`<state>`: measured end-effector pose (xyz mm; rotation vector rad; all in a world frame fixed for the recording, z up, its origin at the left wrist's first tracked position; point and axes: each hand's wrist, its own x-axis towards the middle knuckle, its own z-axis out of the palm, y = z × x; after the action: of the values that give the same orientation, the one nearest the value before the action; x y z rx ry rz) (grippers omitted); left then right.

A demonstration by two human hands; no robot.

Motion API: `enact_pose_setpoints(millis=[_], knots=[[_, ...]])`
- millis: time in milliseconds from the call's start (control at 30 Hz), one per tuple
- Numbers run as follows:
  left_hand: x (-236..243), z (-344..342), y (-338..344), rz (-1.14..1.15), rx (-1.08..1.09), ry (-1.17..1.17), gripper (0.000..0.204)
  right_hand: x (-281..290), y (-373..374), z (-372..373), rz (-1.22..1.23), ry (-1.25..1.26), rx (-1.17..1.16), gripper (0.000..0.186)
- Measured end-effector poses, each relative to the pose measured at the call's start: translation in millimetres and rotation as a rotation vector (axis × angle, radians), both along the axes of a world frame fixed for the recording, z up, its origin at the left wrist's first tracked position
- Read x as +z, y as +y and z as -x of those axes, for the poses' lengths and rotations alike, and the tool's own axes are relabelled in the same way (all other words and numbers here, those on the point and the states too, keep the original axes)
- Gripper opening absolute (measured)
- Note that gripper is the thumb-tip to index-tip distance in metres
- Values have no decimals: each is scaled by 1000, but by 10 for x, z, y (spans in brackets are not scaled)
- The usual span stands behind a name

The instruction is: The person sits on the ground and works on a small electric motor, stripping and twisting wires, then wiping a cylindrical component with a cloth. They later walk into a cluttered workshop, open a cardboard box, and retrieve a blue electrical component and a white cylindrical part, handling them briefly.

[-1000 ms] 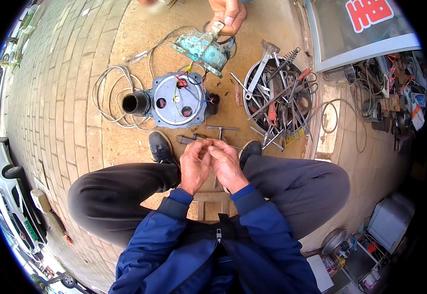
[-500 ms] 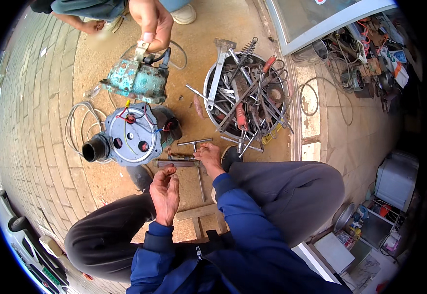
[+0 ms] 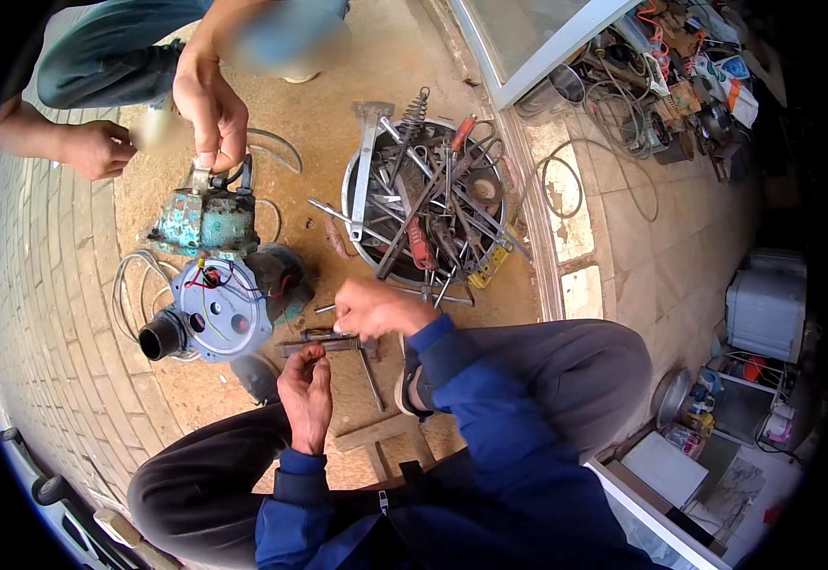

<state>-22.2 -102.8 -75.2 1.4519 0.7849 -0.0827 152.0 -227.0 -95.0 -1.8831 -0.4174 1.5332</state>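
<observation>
My left hand (image 3: 308, 385) is raised with fingers curled; what it pinches, if anything, is too small to name. My right hand (image 3: 376, 309) is closed above hand tools (image 3: 329, 350) and a T-handled wrench (image 3: 370, 380); I cannot make out its contents. Left of both sits a grey round pump housing (image 3: 224, 313) with coloured wires (image 3: 207, 274) and a black outlet (image 3: 158, 339). A co-worker's hand (image 3: 210, 114) grips a bracket on a corroded turquoise casing (image 3: 205, 223) above the housing.
A round basin (image 3: 362, 249) heaped with tools stands at centre right. The co-worker's other hand (image 3: 99, 150) is at upper left. Coiled cable (image 3: 124, 290) lies left. A glass door frame (image 3: 528, 71), cluttered parts (image 3: 680, 95) and an appliance (image 3: 765, 313) are on the right.
The co-worker's hand has moved the turquoise casing leftward and down in view, toward the housing. My two hands, together earlier, have separated; the right is farther forward. The view has shifted.
</observation>
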Motion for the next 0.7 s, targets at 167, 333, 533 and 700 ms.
enact_pose_setpoints(millis=[167, 333, 533, 700], knots=[[22, -43, -95, 44, -40, -19, 16, 460, -939, -1338, 250, -843, -8, 19], [-85, 17, -20, 30, -65, 22, 20, 539, -1353, -1556, 308, -416, -245, 27], [-172, 64, -100, -90, -157, 61, 18, -32, -926, -757, 462, -669, -57, 36], [88, -44, -91, -125, -292, 67, 23, 193, -996, -695, 436, -763, -1, 35]])
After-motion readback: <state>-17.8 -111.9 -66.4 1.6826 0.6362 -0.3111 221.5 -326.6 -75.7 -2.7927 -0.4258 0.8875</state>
